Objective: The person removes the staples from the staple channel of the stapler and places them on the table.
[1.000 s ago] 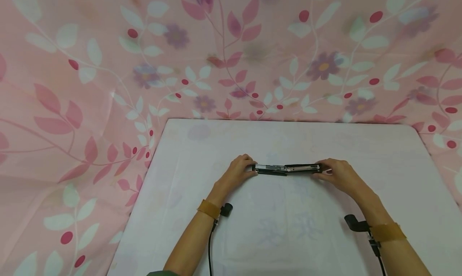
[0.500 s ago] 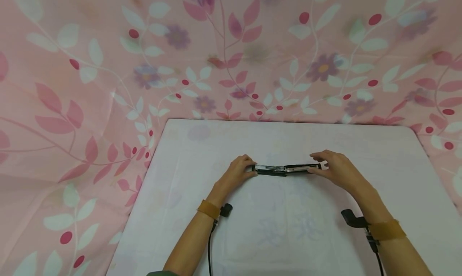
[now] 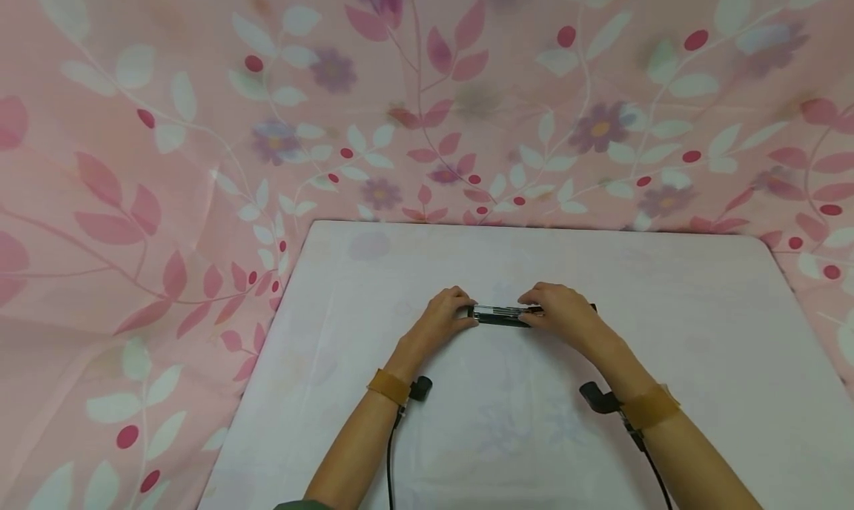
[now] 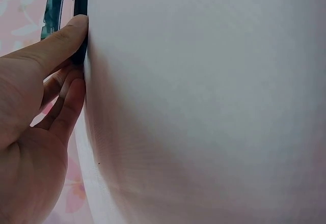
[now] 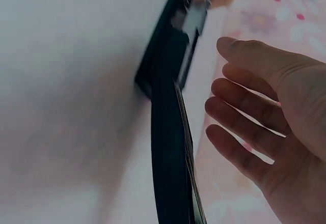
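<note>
A black, long, narrow hinged object [image 3: 497, 317] with silver metal parts along its inner side lies opened out over the white table; I cannot tell its exact kind. My left hand [image 3: 443, 316] pinches its left end, thumb [image 4: 69, 38] on the near side and fingers behind. My right hand [image 3: 563, 311] is over its right half, fingertips near the middle joint, hiding most of that half. In the right wrist view the right hand's fingers [image 5: 239, 109] are spread and loosely bent, apart from the object's dark half [image 5: 170, 152], which shows thin layered edges.
The white-covered table [image 3: 373, 273] has rounded far corners. Behind and to the left hangs a pink floral cloth [image 3: 200, 161]. Each wrist carries a strap with a small black camera [image 3: 420, 388] and a cable running toward me.
My right hand has let go of the object's right end and moved left over it to near the joint. My left hand keeps its pinch; the object stays about where it was.
</note>
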`<state>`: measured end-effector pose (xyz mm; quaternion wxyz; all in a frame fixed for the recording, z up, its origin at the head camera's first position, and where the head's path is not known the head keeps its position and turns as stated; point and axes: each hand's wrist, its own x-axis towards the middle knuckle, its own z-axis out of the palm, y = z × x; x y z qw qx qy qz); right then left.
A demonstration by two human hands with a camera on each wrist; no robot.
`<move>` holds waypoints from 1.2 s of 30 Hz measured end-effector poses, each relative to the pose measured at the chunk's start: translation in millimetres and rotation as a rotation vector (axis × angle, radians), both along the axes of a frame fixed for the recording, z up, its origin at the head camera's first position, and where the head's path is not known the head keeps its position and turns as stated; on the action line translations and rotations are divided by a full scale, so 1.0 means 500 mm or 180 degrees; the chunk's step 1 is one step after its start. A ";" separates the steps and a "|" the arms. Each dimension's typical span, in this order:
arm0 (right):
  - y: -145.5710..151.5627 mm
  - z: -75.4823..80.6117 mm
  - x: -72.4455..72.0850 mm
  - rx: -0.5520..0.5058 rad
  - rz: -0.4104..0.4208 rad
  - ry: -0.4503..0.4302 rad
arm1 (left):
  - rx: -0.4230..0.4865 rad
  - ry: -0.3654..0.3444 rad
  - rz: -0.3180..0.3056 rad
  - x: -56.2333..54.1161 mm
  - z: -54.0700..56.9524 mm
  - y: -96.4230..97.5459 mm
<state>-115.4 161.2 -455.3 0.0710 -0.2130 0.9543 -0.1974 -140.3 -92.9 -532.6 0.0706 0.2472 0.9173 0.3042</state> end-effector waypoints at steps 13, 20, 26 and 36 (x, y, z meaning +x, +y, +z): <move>-0.081 -0.035 0.004 0.0185 0.0173 0.0178 | -0.0012 0.0083 -0.0104 -0.005 -0.003 -0.002; -0.089 -0.043 0.003 0.0251 0.0153 0.0203 | -0.0009 0.0094 -0.0088 -0.003 -0.004 -0.003; -0.094 -0.054 0.007 0.0281 0.0159 0.0319 | -0.0024 0.0147 -0.0098 -0.002 -0.004 -0.003; -0.099 -0.061 0.009 -0.0018 -0.0086 0.0151 | -0.0086 0.0134 -0.0088 -0.001 0.002 0.000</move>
